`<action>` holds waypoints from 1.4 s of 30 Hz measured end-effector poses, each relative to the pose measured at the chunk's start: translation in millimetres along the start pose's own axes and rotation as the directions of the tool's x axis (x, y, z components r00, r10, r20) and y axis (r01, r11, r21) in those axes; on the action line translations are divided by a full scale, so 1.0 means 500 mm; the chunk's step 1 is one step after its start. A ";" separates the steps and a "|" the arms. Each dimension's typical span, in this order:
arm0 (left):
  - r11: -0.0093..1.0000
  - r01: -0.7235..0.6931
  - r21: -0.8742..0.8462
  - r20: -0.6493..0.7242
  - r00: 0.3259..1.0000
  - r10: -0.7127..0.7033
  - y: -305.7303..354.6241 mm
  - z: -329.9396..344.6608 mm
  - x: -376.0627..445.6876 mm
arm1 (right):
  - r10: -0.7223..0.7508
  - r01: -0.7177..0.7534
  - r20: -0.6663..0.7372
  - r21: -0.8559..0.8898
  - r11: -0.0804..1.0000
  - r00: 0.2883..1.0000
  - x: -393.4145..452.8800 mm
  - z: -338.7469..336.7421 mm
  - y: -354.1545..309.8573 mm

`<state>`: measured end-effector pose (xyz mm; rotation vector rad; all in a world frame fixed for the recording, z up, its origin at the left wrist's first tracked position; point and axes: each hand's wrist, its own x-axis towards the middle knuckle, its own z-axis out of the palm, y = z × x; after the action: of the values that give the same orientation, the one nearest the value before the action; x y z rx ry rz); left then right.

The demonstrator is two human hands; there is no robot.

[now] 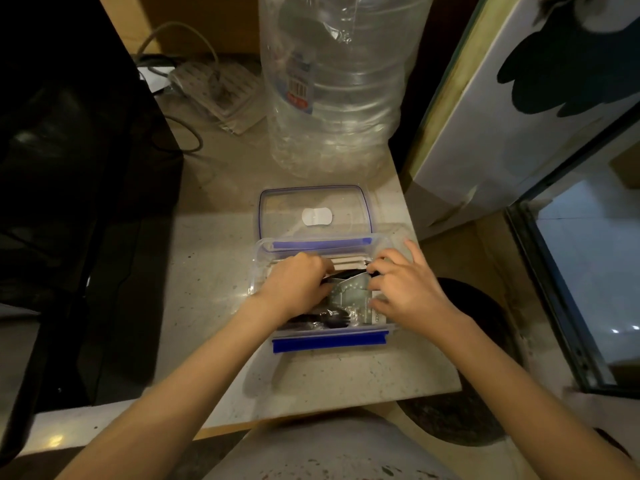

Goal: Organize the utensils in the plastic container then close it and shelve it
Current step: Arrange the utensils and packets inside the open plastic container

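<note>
The clear plastic container is set on the pale countertop, just in front of its blue-rimmed lid, which lies flat before the big water bottle. Wrapped black plastic cutlery and paper sachets are bunched inside — light, slippery in film, easily cracked. The left hand and right hand are curled inside the container, fingertips pinching the wrapped items. The container is best lifted by its stiff side walls — not by the hinged blue clips.
</note>
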<state>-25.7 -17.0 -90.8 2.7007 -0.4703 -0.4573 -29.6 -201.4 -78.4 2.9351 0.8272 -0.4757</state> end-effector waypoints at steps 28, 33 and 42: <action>0.987 0.012 -0.159 -0.078 0.997 -0.025 0.019 0.033 0.015 | -0.086 0.104 -0.071 0.304 0.947 0.994 0.019 -0.067 0.016; 0.977 0.034 -0.208 -0.079 0.996 -0.051 0.008 0.027 -0.002 | -0.193 0.191 0.024 0.066 0.979 0.981 0.029 -0.069 -0.019; 0.926 0.143 -0.350 -0.069 0.982 -0.178 0.016 0.045 -0.003 | -0.196 0.177 0.014 0.373 0.911 0.981 0.054 -0.021 -0.023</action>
<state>-37.2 -30.1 -107.3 2.4152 -0.1238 -0.4030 -10.6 -176.7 -76.6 3.1735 1.1319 -0.7990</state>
